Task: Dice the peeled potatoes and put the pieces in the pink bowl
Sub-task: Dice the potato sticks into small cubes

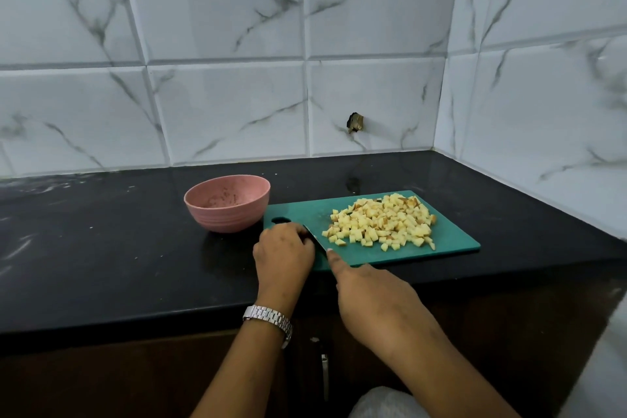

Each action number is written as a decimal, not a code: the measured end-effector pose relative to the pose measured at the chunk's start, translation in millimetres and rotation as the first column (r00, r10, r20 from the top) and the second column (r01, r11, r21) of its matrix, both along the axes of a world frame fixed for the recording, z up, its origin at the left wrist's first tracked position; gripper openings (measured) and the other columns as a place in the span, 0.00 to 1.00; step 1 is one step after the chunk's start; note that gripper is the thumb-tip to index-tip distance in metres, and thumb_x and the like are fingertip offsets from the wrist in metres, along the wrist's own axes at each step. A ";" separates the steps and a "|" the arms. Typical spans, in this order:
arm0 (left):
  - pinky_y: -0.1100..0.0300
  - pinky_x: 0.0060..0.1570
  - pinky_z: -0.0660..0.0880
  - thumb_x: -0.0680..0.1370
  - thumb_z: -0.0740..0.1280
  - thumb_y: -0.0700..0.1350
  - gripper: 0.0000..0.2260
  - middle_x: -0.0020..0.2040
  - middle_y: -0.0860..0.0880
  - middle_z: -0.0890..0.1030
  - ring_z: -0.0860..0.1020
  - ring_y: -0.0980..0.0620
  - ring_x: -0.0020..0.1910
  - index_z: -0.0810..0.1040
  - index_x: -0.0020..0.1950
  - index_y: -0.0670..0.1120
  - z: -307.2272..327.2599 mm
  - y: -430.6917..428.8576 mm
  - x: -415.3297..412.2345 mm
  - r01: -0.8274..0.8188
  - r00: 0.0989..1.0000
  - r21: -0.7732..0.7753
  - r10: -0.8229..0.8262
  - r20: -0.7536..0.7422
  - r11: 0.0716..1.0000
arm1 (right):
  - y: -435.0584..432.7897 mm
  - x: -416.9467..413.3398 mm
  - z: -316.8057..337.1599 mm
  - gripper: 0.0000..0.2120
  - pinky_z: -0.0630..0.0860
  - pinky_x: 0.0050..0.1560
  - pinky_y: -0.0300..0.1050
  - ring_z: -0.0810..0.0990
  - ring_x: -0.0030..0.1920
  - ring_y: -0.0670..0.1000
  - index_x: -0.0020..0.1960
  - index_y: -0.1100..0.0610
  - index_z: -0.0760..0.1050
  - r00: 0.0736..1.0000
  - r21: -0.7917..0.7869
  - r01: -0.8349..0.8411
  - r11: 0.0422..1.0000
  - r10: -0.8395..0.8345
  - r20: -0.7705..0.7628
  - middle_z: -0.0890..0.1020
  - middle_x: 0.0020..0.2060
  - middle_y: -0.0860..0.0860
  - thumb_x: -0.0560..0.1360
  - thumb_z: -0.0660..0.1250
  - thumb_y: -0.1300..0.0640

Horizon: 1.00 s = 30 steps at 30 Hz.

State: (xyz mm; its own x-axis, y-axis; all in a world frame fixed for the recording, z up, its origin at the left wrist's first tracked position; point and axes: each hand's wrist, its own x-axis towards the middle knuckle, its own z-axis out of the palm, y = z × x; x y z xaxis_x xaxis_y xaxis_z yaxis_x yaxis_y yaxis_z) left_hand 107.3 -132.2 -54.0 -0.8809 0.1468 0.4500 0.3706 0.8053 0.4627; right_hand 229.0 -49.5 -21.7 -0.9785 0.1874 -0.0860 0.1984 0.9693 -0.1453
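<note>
One pink bowl (pixel 224 218), one board (pixel 453 243), one potato heap (pixel 383 220) — right fingers (pixel 335 262) round one knife (pixel 315 238), left fingers (pixel 296 231) unclear.

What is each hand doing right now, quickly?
Left hand: fingers curled at the knife tip; grip cannot be told.
Right hand: holds the knife, forefinger along the blade.
</note>
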 end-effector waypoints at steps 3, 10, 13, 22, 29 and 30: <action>0.55 0.53 0.72 0.78 0.63 0.48 0.11 0.56 0.50 0.79 0.75 0.51 0.55 0.79 0.58 0.50 0.4 -0.5 0.3 -0.004 1.000 -0.010 0.003 -0.006 1.000 | 6.8 12.4 -0.2 0.30 0.74 0.51 0.49 0.77 0.57 0.55 0.80 0.45 0.44 1.000 -0.057 0.007 0.998 -0.008 -0.025 0.75 0.62 0.55 0.84 0.55 0.58; 0.57 0.50 0.69 0.80 0.60 0.47 0.11 0.55 0.52 0.78 0.72 0.53 0.53 0.80 0.57 0.52 0.6 1.2 1.9 0.086 0.995 -0.099 -0.091 -0.046 0.991 | 36.5 27.1 10.5 0.25 0.75 0.57 0.46 0.76 0.58 0.50 0.80 0.43 0.50 0.987 -0.293 0.017 0.956 -0.063 -0.148 0.71 0.71 0.51 0.85 0.52 0.51; 0.58 0.50 0.67 0.80 0.59 0.47 0.12 0.56 0.51 0.76 0.70 0.53 0.54 0.78 0.61 0.53 -0.6 0.6 2.7 0.121 0.991 -0.144 -0.128 -0.042 0.982 | 39.8 28.7 7.8 0.25 0.74 0.41 0.40 0.76 0.45 0.46 0.79 0.41 0.51 0.982 -0.392 -0.020 0.920 -0.056 -0.182 0.73 0.67 0.49 0.85 0.53 0.50; 0.57 0.53 0.70 0.78 0.61 0.40 0.14 0.61 0.49 0.77 0.70 0.49 0.59 0.79 0.61 0.48 -7.0 -4.6 1.0 0.020 0.999 -0.025 -0.021 -0.046 1.000 | 58.7 37.4 -5.1 0.23 0.66 0.25 0.35 0.68 0.25 0.41 0.78 0.38 0.57 0.997 -0.741 0.029 0.671 -0.075 -0.029 0.74 0.35 0.49 0.85 0.55 0.49; 0.58 0.52 0.69 0.78 0.58 0.41 0.16 0.61 0.51 0.76 0.69 0.50 0.58 0.79 0.60 0.52 -5.8 -2.4 4.4 0.078 0.993 -0.126 -0.088 -0.076 0.989 | 68.1 40.0 -5.1 0.21 0.65 0.26 0.34 0.68 0.25 0.41 0.76 0.38 0.60 0.990 -0.821 0.130 0.556 -0.112 0.082 0.73 0.33 0.49 0.84 0.56 0.50; 0.58 0.52 0.69 0.78 0.58 0.41 0.16 0.61 0.51 0.76 0.69 0.50 0.58 0.79 0.60 0.53 -5.7 -3.0 4.2 0.088 0.993 -0.130 -0.097 -0.067 0.988 | 71.8 40.9 -4.0 0.20 0.66 0.26 0.34 0.68 0.26 0.41 0.75 0.38 0.62 0.987 -0.825 0.159 0.543 -0.115 0.114 0.73 0.33 0.49 0.84 0.57 0.50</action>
State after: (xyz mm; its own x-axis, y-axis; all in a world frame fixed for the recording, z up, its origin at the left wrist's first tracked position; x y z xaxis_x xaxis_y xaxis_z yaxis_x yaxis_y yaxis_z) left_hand 111.5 -135.1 -59.7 -0.8262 0.2860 0.4854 0.4752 0.8165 0.3278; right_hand 269.9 22.3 -25.7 -0.9387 0.1423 -0.3140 0.3447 0.3822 -0.8574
